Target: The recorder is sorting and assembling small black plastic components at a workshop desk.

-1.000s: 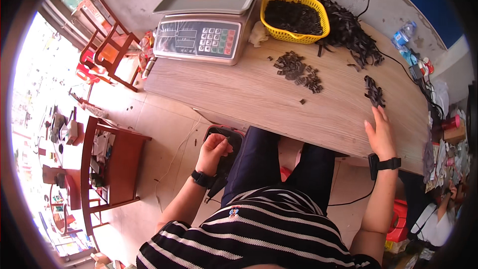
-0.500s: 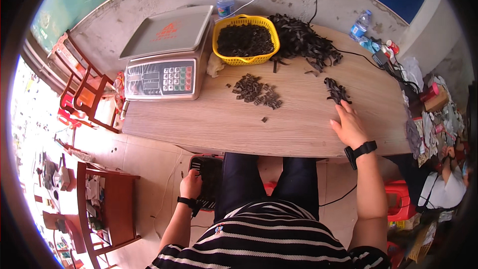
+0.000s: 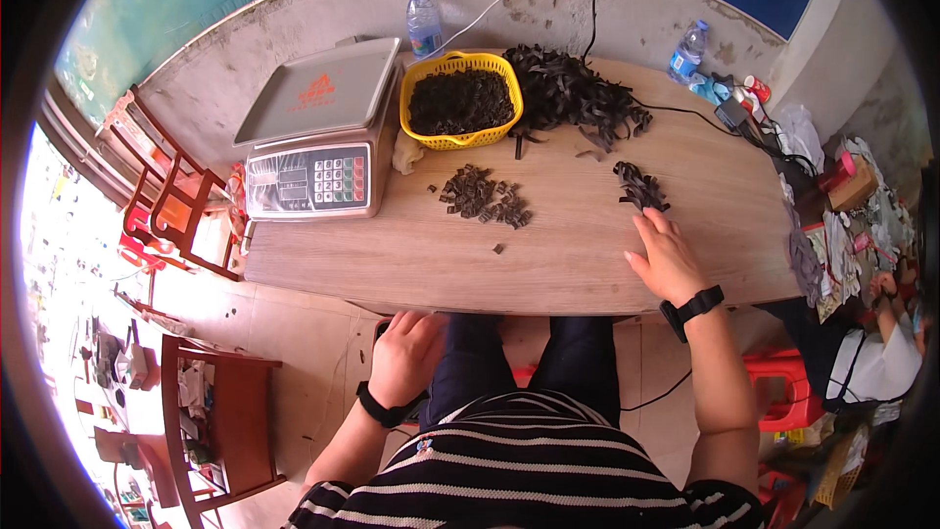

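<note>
My right hand (image 3: 668,257) rests on the table with its fingers stretched and thumb apart. Its fingertips touch the near end of a small bunch of black strips (image 3: 638,185). By the table's front edge, at left, my left hand (image 3: 406,353) is raised with its fingers loosely extended and nothing visible in them. Behind that hand, a dark container (image 3: 382,329) below the table is mostly hidden. Small dark cut pieces (image 3: 478,194) lie in a loose pile mid-table, with one single piece (image 3: 498,249) nearer me.
A yellow basket (image 3: 460,140) full of dark pieces stands beside a digital scale (image 3: 313,181). A large heap of black strips (image 3: 578,93) lies right of it. Water bottles (image 3: 423,22) stand at the back. Cables and clutter crowd the right end; a red stool (image 3: 778,387) stands below.
My left hand has risen from the dark container toward the table edge, and its fist has loosened. My right hand stays by the strip bunch. The whole view has shifted slightly.
</note>
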